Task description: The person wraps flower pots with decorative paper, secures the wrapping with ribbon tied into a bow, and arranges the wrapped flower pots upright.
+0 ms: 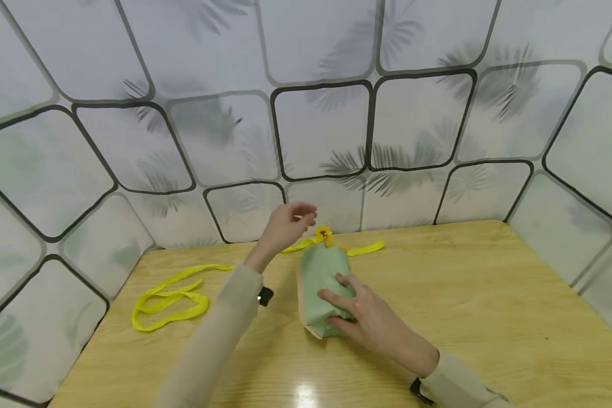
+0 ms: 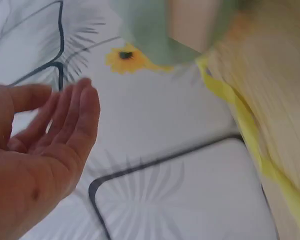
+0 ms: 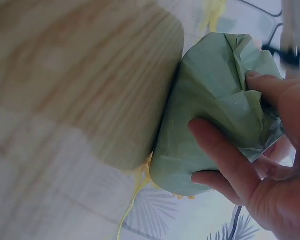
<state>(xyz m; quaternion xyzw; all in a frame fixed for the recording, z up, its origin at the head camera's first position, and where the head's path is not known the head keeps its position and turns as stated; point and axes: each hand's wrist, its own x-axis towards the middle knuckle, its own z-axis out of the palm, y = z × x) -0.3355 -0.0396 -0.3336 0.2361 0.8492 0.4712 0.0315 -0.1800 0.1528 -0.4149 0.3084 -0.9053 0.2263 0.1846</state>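
Observation:
A bouquet wrapped in pale green paper lies on the table, with a yellow sunflower showing at its far end. My right hand grips the near end of the wrap. In the right wrist view its thumb and fingers are spread round the crumpled, folded paper. Up near the flower is my left hand, raised off the table, fingers loosely bent and nothing in them. The left wrist view has the sunflower beyond this hand, apart from it.
A long yellow ribbon lies in loose loops on the left of the wooden table. Another yellow ribbon end sticks out right of the flower. A patterned cloth wall stands behind the table's far edge.

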